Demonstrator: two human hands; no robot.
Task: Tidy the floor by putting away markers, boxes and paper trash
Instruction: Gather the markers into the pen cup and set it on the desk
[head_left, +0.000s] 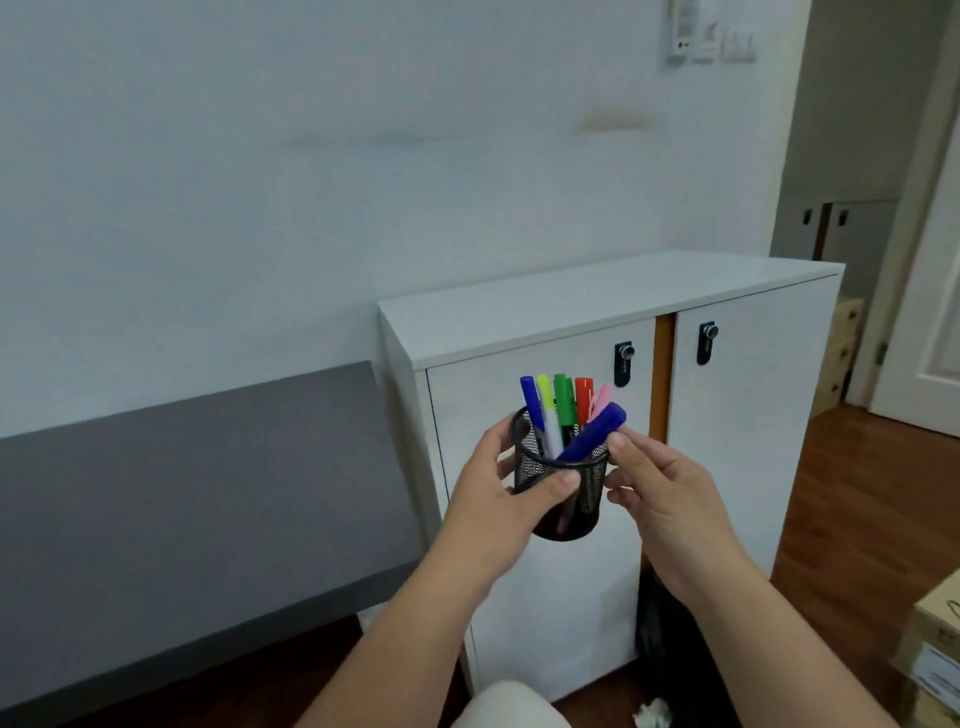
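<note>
My left hand (498, 483) grips a black mesh pen cup (563, 493) held in the air in front of a white cabinet. Several markers stand in the cup: blue, yellow, green, red and pink. A blue marker (592, 434) leans across the cup's rim, its lower end inside. My right hand (660, 488) is beside the cup on the right, its fingertips touching the blue marker's upper end and the cup's rim. A crumpled white paper ball (653, 714) lies on the floor at the bottom edge.
The white cabinet (613, 306) with two locked doors stands against the wall. A cardboard box (935, 654) sits at the lower right on the wooden floor. More boxes (844, 353) are stacked behind the cabinet near a door. A grey panel (197, 499) runs along the wall at left.
</note>
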